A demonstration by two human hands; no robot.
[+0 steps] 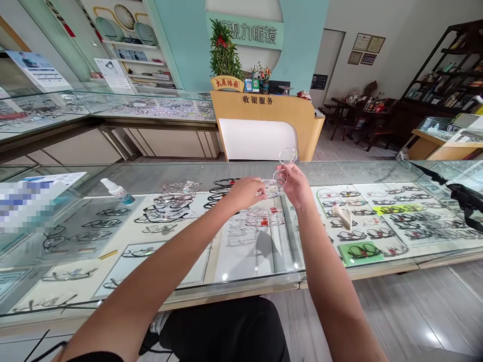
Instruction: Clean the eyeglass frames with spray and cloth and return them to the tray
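Note:
A pair of clear-framed eyeglasses (288, 154) is raised above the glass counter, one round rim upward and the other lower, close to my fingers. My right hand (296, 185) pinches it around the middle. From the left, my left hand (245, 193) reaches in with fingers closed at thin clear parts beside the lower rim; they look like the temples, though the exact grip is partly hidden. Beneath both hands lie clear glasses with red tags (264, 221). Dark-framed glasses (219, 190) lie in a column just left of my left hand, partly covered by it.
The glass display counter (256, 279) spans the view, with many glasses. On it stand a white spray bottle (117, 191), a folded beige cloth (342, 217) and, far right, a black strapped device (466, 196). A wooden cashier desk (264, 108) stands beyond.

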